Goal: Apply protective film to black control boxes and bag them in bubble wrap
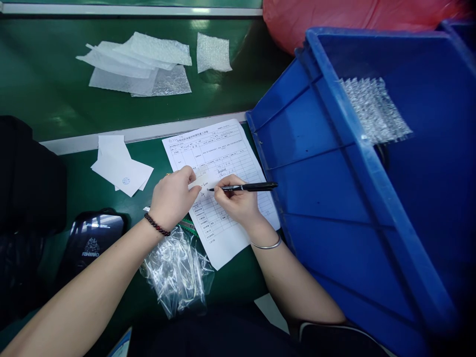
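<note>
White paper, ruled and printed as a form (247, 163), at the centre of the frame: flat on the green bench (238, 287), skewed, with handwriting in several boxes. On top of it, a black pen (258, 187), tip to the left and down at the handwriting, barrel pointing right.

By the look of it, light and limp for the form, quick to crease, apt to slide on so smooth a bench; best held down flat with spread fingertips near the writing, or lifted by a blank margin. Light too for the pen, but stiff, with a slick barrel; best pinched low, close to the tip.

Around the pen, the right hand (238, 201) in a writing grip, heel on the form. At the form's left side, the left hand (174, 191), loosely curled, thumb and index apart with nothing visible between; impossible to tell what the hidden fingers do.

Below the left wrist, a ridged green strip (188, 226), partly covered, and crinkled clear plastic bags (176, 272). Left of centre, white slips (130, 173); at lower left, a black case (92, 238) marked RHINO. Just beside the form's right edge, a blue bin (312, 208) with bubble wrap (377, 111) inside. At upper left, beyond a pale rail (148, 131), overlapping wrapping sheets (148, 64); at upper right, red plastic (334, 15).
</note>
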`<state>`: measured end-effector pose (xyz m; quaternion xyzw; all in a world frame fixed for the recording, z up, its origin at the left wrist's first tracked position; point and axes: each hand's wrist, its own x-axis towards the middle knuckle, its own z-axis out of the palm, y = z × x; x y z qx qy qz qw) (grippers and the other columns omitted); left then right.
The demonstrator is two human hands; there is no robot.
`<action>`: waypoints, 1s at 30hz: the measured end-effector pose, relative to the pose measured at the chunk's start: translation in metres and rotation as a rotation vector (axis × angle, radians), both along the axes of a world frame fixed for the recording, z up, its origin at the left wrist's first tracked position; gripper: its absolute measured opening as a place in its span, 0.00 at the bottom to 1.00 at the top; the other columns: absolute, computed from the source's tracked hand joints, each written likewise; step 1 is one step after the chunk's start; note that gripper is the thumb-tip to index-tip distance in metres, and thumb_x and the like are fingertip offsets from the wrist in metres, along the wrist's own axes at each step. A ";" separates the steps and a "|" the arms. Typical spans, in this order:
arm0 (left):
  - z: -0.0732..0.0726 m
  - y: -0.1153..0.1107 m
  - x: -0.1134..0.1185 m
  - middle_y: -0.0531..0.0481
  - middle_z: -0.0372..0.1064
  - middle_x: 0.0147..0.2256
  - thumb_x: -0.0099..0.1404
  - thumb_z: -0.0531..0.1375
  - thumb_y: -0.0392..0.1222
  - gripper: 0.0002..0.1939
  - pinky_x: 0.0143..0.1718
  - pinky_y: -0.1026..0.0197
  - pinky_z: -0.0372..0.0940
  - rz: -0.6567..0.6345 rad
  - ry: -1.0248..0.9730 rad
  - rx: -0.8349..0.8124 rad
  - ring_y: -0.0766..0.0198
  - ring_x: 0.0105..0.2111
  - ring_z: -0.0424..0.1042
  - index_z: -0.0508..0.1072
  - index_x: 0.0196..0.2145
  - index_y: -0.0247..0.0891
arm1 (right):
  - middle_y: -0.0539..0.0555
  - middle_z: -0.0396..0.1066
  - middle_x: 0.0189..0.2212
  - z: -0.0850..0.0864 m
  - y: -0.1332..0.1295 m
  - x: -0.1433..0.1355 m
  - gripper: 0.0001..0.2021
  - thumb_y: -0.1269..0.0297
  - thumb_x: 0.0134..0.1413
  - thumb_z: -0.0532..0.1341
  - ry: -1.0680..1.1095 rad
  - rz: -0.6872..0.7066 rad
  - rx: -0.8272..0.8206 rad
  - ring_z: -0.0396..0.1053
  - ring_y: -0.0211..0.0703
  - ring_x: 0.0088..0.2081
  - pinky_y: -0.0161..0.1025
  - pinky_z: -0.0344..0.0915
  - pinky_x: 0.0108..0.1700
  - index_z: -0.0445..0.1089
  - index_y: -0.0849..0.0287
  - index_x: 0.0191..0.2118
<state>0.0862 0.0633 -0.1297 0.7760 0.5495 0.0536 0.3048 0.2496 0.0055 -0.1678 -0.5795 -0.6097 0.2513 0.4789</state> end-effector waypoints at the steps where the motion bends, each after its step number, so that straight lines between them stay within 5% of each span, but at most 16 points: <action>1: 0.000 0.000 0.000 0.51 0.72 0.34 0.63 0.59 0.42 0.05 0.29 0.59 0.59 -0.002 0.000 -0.002 0.57 0.34 0.69 0.66 0.35 0.40 | 0.45 0.60 0.19 0.000 0.000 0.000 0.07 0.73 0.50 0.58 -0.003 -0.001 0.003 0.57 0.32 0.20 0.33 0.55 0.22 0.63 0.57 0.25; 30: 0.001 0.000 0.002 0.51 0.73 0.35 0.63 0.59 0.41 0.05 0.29 0.59 0.58 0.007 0.020 -0.008 0.57 0.34 0.70 0.66 0.35 0.40 | 0.44 0.60 0.20 -0.003 0.000 0.001 0.06 0.74 0.49 0.59 0.019 0.002 0.009 0.57 0.32 0.20 0.32 0.55 0.21 0.63 0.58 0.25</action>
